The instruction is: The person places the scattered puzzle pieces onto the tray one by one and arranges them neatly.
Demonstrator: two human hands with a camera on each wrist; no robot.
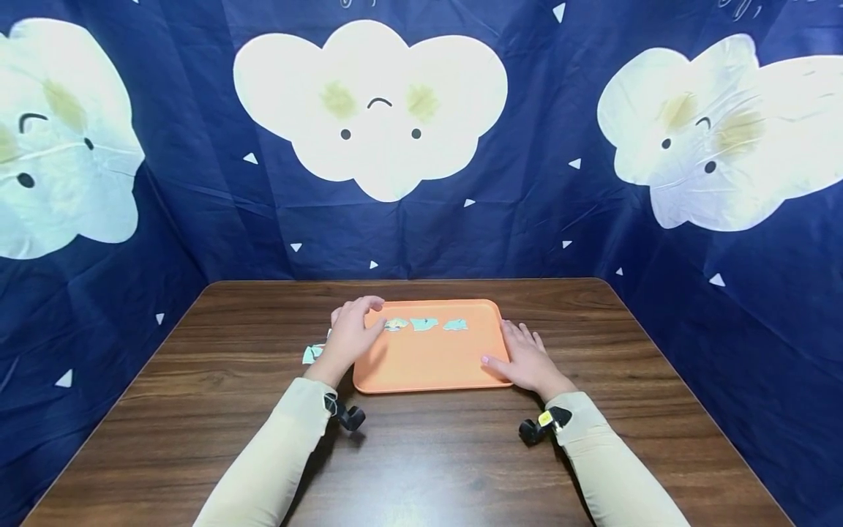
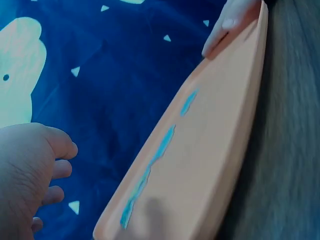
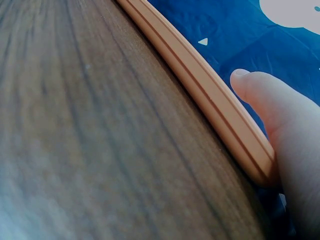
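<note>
An orange tray (image 1: pixel 431 362) lies on the table with three small, jagged-edged, flat pieces in a row near its far side: a yellowish patterned piece (image 1: pixel 396 324), a light-blue piece (image 1: pixel 424 323) and another light-blue piece (image 1: pixel 455 325). Over the tray's left edge hovers my left hand (image 1: pixel 352 333), fingers loosely bent and nothing between them. My right hand (image 1: pixel 527 359) rests at the right edge, its thumb over the tray and its other fingers stretched along the rim. Beside my left wrist, a light-blue flat piece (image 1: pixel 312 354) lies on the table, partly hidden.
The brown wooden table (image 1: pixel 421 454) extends around the tray. Dark blue cloth (image 1: pixel 421 234) with white clouds and small triangles hangs behind it and on both sides. Each wrist wears a small black camera on a strap.
</note>
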